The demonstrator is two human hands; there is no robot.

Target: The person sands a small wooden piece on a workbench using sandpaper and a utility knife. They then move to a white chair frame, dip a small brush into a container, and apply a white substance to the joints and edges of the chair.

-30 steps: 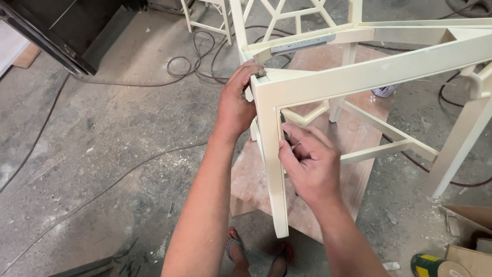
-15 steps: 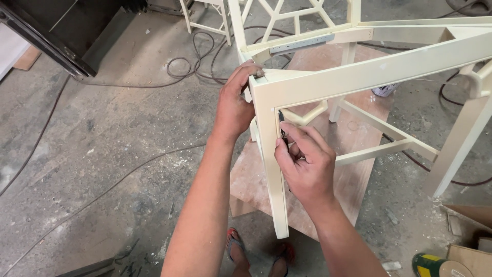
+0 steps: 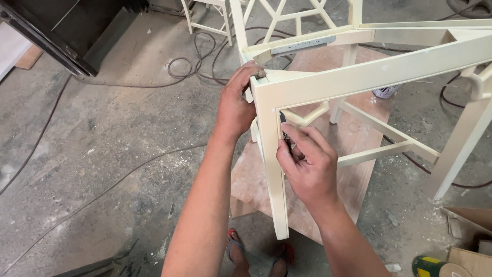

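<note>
A cream-painted wooden chair frame stands on a plywood board, its near front leg straight ahead of me. My left hand grips the top corner of that leg where it meets the seat rail. My right hand is closed on a small dark tool, whose tip presses against the inner edge of the leg just under the rail. Fretwork trim sits in the corner behind the tool.
Black cables trail over the dusty concrete floor. Another cream chair frame stands at the back. A dark cabinet is at top left. Cardboard and a green-yellow tape roll lie at bottom right. My feet in red sandals are below.
My right hand has slid slightly up the inner edge of the leg with the tool. The left hand keeps its grip on the corner.
</note>
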